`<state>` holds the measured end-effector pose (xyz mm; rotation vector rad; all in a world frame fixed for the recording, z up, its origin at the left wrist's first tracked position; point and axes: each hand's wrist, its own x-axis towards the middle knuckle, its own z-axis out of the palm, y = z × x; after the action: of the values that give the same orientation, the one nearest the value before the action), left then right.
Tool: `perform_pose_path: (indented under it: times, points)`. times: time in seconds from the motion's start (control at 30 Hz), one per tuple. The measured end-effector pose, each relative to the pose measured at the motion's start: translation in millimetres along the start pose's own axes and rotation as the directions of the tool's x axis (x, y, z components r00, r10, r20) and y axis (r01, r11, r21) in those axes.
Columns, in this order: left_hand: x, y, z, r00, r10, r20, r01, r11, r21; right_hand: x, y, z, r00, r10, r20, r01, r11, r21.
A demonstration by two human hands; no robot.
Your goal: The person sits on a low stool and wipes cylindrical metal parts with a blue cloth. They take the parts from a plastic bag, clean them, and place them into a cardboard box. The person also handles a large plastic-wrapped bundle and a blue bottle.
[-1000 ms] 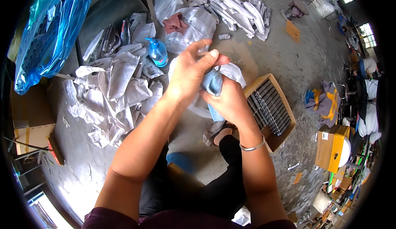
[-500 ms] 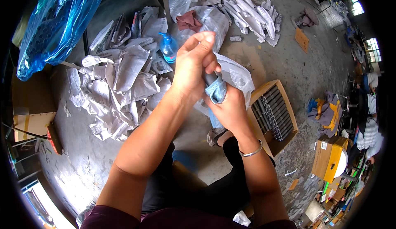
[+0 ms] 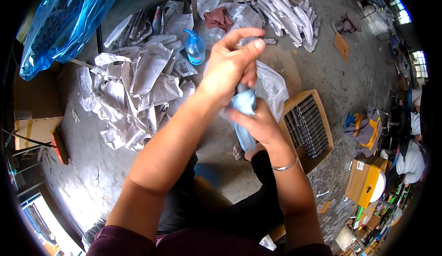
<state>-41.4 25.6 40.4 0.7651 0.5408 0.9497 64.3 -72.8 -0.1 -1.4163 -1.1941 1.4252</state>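
Note:
My right hand is closed around a light blue cloth, whose loose end hangs below the hand. The cloth wraps a dark grey rod, and only a short piece of it shows between my hands. My left hand is just above, its lower fingers curled round the rod's upper part while index finger and thumb stand apart. Most of the rod is hidden by hands and cloth. Right of my right hand, an open cardboard box holds rows of dark drill bits, some showing spiral flutes.
Crumpled newspaper heaps on the floor at left, beside a blue pump bottle. Paper-wrapped rolls, clear plastic bags and a reddish-brown cloth lie beyond my hands. Blue plastic sheeting hangs upper left. Another person is far right.
My left index finger and thumb have spread apart from a pinch. Both hands have moved slightly right, and the cloth has shifted on the rod. The whole view has shifted a little.

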Motion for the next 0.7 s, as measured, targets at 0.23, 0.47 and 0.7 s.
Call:
perform_pose_path:
  times: [0.23, 0.47, 0.7]
  points:
    - [4.9, -11.7, -3.4, 0.977, -0.018, -0.213, -0.016, 0.988, -0.153, 3.7, 0.6, -3.7, 0.991, -0.098, -0.088, 0.077, 0.974, -0.215]
    - [4.5, -8.8, -9.5, 0.946, 0.073, 0.315, 0.130, 0.805, -0.578, -26.6, 2.2, -3.6, 0.862, -0.060, 0.504, -0.389, 0.560, 0.731]
    - [3.1, -15.1, -4.0, 0.997, -0.075, 0.032, 0.073, 0.996, 0.058, -18.4, 5.1, -29.4, 0.998, 0.049, 0.031, -0.055, 0.964, 0.259]
